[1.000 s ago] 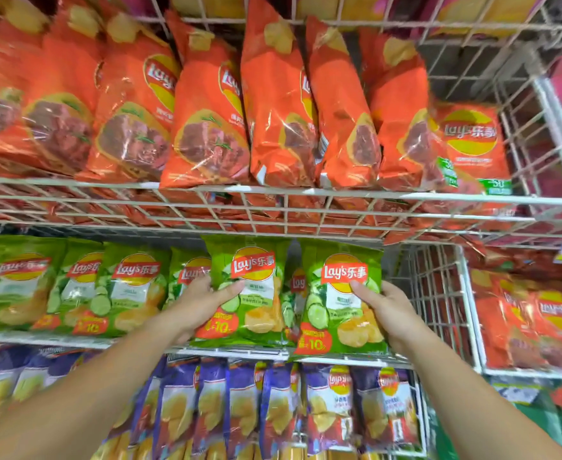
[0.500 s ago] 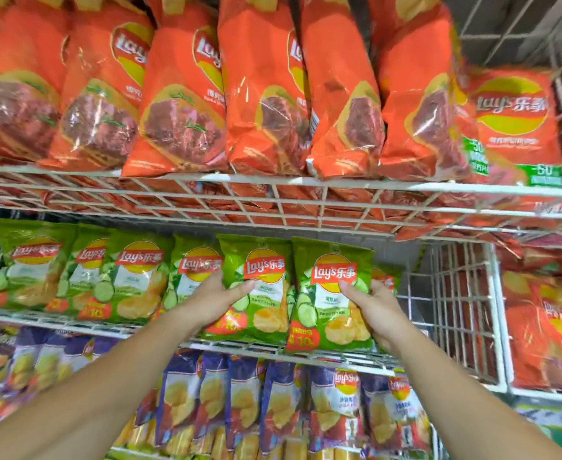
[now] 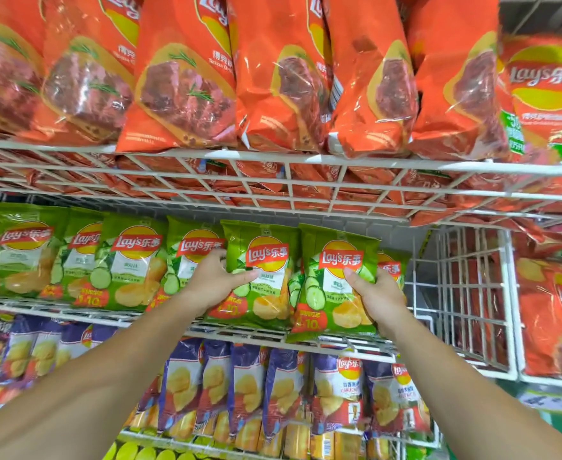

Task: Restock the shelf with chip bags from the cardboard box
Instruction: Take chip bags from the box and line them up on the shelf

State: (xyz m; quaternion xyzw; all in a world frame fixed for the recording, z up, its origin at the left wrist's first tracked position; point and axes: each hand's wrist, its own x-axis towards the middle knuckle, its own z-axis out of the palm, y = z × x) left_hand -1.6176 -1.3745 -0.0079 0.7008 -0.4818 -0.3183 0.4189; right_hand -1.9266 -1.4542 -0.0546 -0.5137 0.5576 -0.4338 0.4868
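Note:
Two green chip bags stand at the front of the middle white wire shelf. My left hand grips the left green bag by its left edge, thumb across the front. My right hand grips the right green bag by its right edge, thumb on the front. Another green bag peeks out behind my right hand. A row of green bags fills the shelf to the left. The cardboard box is out of view.
Orange chip bags crowd the wire shelf above. Purple chip bags hang on the shelf below. A white wire side panel closes the middle shelf on the right, with open space before it. More orange bags sit beyond it.
Both hands pushed the two green bags up and deeper onto the middle shelf. The camera came closer, so the shelves look larger.

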